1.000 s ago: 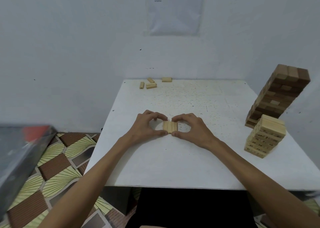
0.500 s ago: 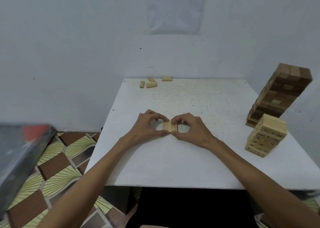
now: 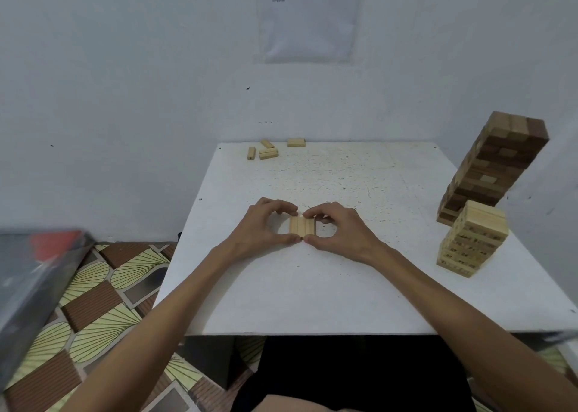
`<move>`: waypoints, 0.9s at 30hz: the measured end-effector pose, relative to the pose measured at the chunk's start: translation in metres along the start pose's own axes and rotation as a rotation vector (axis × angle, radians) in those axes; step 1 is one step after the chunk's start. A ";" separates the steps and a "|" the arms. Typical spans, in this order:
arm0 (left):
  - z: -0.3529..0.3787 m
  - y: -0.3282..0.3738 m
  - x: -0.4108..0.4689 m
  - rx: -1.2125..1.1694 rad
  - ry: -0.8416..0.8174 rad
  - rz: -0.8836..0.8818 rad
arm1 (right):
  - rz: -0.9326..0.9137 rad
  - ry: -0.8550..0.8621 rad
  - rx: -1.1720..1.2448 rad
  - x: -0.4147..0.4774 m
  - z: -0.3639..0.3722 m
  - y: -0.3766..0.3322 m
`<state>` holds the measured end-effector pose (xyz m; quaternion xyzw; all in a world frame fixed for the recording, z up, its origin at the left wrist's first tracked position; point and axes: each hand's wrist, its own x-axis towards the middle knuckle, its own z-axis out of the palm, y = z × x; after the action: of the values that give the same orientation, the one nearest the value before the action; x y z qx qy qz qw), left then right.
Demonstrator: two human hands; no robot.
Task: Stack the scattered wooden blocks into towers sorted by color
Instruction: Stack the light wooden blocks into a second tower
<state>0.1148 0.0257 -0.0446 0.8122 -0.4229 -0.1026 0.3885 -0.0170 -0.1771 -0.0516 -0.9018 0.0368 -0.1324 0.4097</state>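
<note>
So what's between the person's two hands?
A short row of light wooden blocks, lying flat on the table, with the left hand and right hand pinching it from either side. The head view shows it.

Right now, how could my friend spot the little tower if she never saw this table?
Look along the right edge of the white table, where two block towers stand. The little tower is the nearer one, in front of the tall brown tower. It alone is short and all pale wood.
</note>
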 end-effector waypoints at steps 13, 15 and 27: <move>0.000 0.000 0.002 -0.033 -0.023 0.004 | 0.015 0.020 0.039 -0.002 0.001 -0.004; -0.002 0.002 0.003 -0.046 -0.033 0.016 | 0.027 0.019 0.039 -0.003 0.000 -0.007; -0.025 0.045 0.047 -0.176 -0.097 0.273 | -0.026 0.137 0.049 0.002 -0.059 -0.031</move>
<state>0.1294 -0.0123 0.0126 0.7041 -0.5370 -0.1245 0.4476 -0.0321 -0.2000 0.0094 -0.8807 0.0495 -0.2001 0.4266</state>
